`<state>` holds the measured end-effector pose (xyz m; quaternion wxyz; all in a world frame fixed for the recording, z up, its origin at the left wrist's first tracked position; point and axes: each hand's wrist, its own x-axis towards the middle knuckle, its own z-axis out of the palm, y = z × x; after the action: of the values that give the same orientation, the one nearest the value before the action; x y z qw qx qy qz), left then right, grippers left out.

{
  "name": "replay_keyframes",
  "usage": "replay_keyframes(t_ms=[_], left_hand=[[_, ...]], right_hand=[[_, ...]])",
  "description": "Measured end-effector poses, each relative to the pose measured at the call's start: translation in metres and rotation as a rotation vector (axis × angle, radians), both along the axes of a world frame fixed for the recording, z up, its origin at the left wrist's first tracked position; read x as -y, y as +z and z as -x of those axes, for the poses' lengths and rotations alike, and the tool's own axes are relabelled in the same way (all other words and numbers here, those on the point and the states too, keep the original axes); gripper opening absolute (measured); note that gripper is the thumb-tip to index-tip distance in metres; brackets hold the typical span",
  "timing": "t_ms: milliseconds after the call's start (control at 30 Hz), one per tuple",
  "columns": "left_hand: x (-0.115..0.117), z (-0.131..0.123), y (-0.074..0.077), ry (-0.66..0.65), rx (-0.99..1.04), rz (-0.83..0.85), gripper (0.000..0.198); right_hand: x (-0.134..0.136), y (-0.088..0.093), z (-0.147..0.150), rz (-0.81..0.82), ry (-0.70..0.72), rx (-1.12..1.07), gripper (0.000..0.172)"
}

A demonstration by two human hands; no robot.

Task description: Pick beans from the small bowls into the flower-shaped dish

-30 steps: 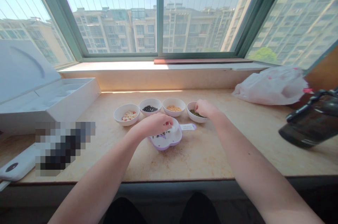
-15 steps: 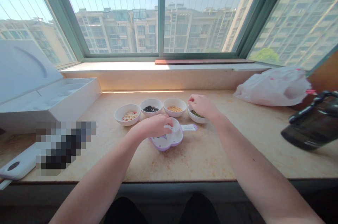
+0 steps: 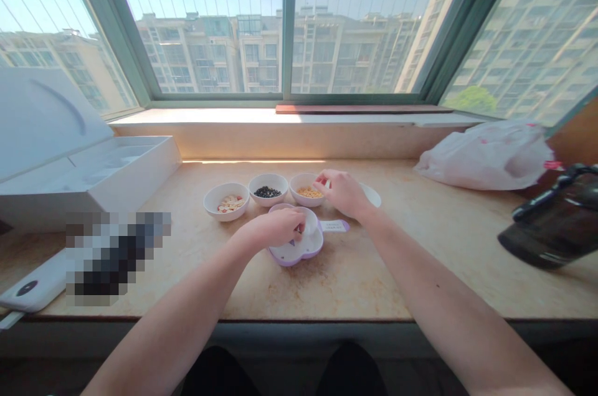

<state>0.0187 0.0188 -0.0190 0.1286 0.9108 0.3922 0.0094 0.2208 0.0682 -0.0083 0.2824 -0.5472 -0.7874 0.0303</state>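
A purple heart-shaped dish point(image 3: 299, 251) lies at the middle of the counter. My left hand point(image 3: 275, 227) hovers over it with fingers pinched together on something I cannot make out. Behind it stand white bowls in a row: one with red and white pieces point(image 3: 226, 201), one with black seeds point(image 3: 267, 187), one with yellow grains point(image 3: 306, 190), and a fourth point(image 3: 372, 195) largely hidden by my right hand. My right hand point(image 3: 342, 191) is over the yellow-grain bowl's right rim, fingertips pinched together.
An open white box point(image 3: 88, 172) stands at the left, with a white device point(image 3: 32, 287) near the front edge. A white plastic bag point(image 3: 486, 153) and a dark jug point(image 3: 551, 221) lie at the right. A small label point(image 3: 332, 225) sits beside the dish. The window sill runs behind.
My right hand has lifted from the rightmost bowl of dark grains and moved left to the yellow-grain bowl. My left hand has stayed over the purple dish.
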Motion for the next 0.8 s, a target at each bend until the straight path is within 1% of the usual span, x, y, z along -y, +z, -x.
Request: replay_keyframes(t_ms=[100, 267, 333, 433, 467, 633, 700, 800], left_hand=[[0.001, 0.001, 0.002, 0.021, -0.02, -0.012, 0.013], [0.002, -0.001, 0.003, 0.033, -0.062, -0.055, 0.022], [0.001, -0.001, 0.003, 0.022, -0.068, -0.054, 0.021], [-0.001, 0.002, 0.003, 0.006, -0.024, -0.009, 0.01], [-0.001, 0.004, 0.004, 0.001, 0.0, 0.013, 0.009], [0.001, 0.011, 0.01, -0.026, 0.101, 0.107, 0.022], [0.001, 0.011, 0.01, -0.03, 0.114, 0.124, 0.027], [-0.001, 0.008, 0.006, -0.03, 0.121, 0.11, 0.022]], right_hand=[[0.002, -0.001, 0.002, 0.014, 0.009, 0.019, 0.018], [0.005, 0.003, 0.002, 0.025, -0.032, 0.016, 0.02], [0.006, 0.005, 0.002, 0.025, -0.037, 0.012, 0.019], [0.007, 0.006, 0.002, 0.023, -0.035, 0.012, 0.018], [0.007, 0.006, 0.002, 0.026, -0.037, 0.014, 0.018], [0.007, 0.006, 0.002, 0.027, -0.112, 0.029, 0.019], [0.006, 0.006, 0.001, 0.025, -0.126, 0.035, 0.019], [0.005, 0.005, 0.002, 0.034, -0.108, 0.043, 0.019]])
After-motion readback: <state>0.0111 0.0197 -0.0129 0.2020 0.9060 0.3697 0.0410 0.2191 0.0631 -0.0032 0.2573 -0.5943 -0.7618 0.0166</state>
